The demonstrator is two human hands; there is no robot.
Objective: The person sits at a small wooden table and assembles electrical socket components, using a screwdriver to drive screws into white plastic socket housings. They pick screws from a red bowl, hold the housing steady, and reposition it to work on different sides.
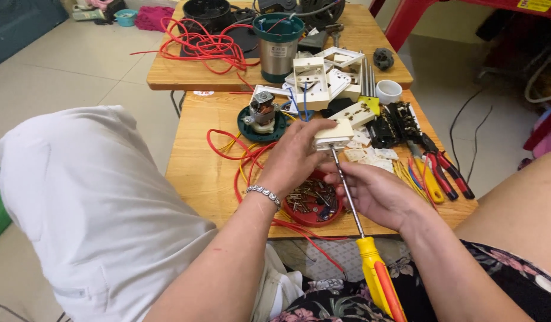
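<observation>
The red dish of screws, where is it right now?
In the head view, the red dish of screws sits on the wooden table's near edge, just under the left hand and beside the right hand.

A long screwdriver [354, 217] of bright steel shaft and glossy yellow-and-red plastic handle meets a matt cream plastic switch block [333, 136] above a smooth, pale varnished wooden table [195, 173] and a shiny red plastic screw tray [314, 206].

Bright, even daylight — soft shadows, sharp focus at centre, mild wide-angle stretch at edges.
</observation>
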